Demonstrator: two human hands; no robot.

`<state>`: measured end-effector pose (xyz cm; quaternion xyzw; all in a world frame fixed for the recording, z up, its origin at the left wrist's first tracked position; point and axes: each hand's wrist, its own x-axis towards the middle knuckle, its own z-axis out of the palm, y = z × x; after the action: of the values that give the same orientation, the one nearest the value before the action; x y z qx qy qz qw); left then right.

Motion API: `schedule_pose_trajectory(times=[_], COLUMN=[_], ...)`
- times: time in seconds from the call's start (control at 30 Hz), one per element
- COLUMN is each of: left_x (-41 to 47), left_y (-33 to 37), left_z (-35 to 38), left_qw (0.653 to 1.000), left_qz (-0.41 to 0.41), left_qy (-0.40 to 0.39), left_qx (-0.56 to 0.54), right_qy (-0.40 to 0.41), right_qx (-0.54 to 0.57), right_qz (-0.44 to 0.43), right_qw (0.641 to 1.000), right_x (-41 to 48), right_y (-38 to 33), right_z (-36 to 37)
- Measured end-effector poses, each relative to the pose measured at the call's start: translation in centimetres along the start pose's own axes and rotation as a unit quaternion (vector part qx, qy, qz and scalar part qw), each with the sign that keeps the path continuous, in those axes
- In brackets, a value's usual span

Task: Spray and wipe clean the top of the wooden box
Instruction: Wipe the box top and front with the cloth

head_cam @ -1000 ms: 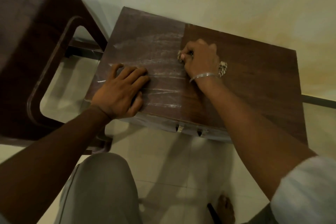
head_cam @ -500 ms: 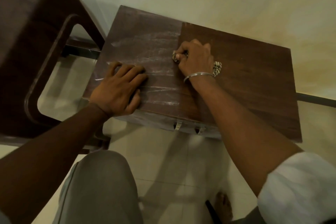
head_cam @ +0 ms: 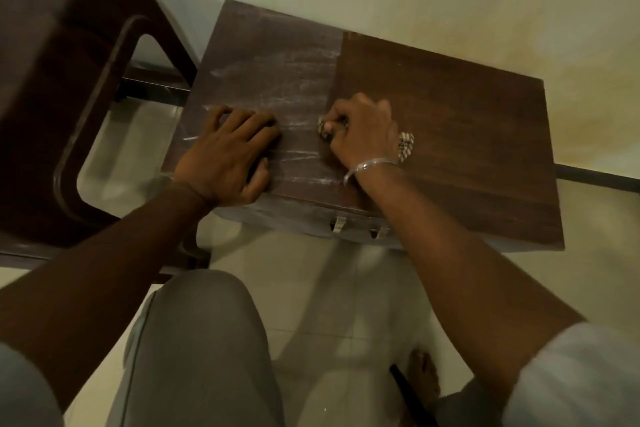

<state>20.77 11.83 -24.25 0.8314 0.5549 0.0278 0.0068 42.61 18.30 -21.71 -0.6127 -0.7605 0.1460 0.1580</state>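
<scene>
The wooden box point(head_cam: 450, 135) is seen on pale floor tiles just above centre, its latches point(head_cam: 337, 224) turned toward the viewer. The left hand point(head_cam: 225, 156) is laid palm down on the lid's near corner at 9 o'clock, bracing it. The right hand point(head_cam: 360, 130) is closed round a bunched checked cloth point(head_cam: 406, 146), pressed where the dark wiped side at 3 o'clock meets the pale, streaked side. Overlapping strokes toward 9 o'clock would probably be needed, and the bracing hand would have to be lifted off the dust beneath it. A grey-trousered knee point(head_cam: 201, 340) is seen at 6 o'clock, a bare foot point(head_cam: 422, 374) at 5. A dark chair point(head_cam: 69, 80) stands just beside the box at 10 o'clock, crowding that edge. No spray bottle is seen.
</scene>
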Motion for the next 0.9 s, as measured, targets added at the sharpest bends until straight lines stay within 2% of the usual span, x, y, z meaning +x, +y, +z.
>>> schedule_pose_trajectory(times=[0.13, 0.43, 0.57, 0.73, 0.9], left_x=[0.0, -0.2, 0.4, -0.9, -0.1], left_y=[-0.1, 0.0, -0.1, 0.3, -0.2], left_z=[0.1, 0.4, 0.4, 0.3, 0.1], left_qw=[1.000, 0.999, 0.999, 0.999, 1.000], left_qz=[0.000, 0.008, 0.010, 0.009, 0.005], left_qy=[0.000, 0.037, 0.039, 0.026, 0.020], left_qx=[0.001, -0.013, -0.013, -0.016, -0.009], right_qy=[0.011, -0.004, -0.005, -0.017, -0.003], right_qx=[-0.003, -0.023, -0.027, -0.006, -0.015], right_qz=[0.022, -0.026, -0.017, 0.042, -0.002], right_qw=[1.000, 0.999, 0.999, 0.999, 1.000], right_x=[0.8, -9.1, -6.9, -3.6, -7.5], right_y=[-0.4, -0.4, -0.6, -3.2, -2.6], right_z=[0.5, 1.0, 0.5, 0.3, 1.5])
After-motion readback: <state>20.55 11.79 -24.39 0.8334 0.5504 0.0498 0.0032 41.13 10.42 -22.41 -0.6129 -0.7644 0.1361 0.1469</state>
